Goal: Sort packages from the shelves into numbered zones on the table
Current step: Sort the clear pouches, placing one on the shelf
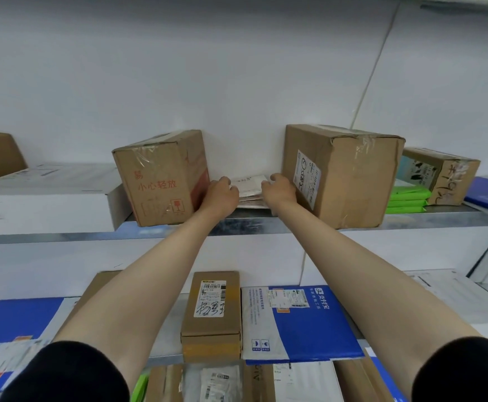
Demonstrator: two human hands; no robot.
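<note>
The red-lettered box [161, 181] is brown card under glossy clear tape, the larger box [344, 175] is the same brown with a white label printed in black, and the flat packet [250, 184] between them is white. Further right, the small box [445, 175] is brown with black handwritten strokes, beside bright green packs [408, 198]. Lower down, the narrow box [212, 309] is brown with a black scrawl on a white label, the mailer [300, 323] is blue and white, and the sleeves [71, 372] are black.

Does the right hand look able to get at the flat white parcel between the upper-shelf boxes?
Likely yes: the right hand curls onto the edge of the flat white parcel, in the open gap between the red-printed box and the larger box.
</note>
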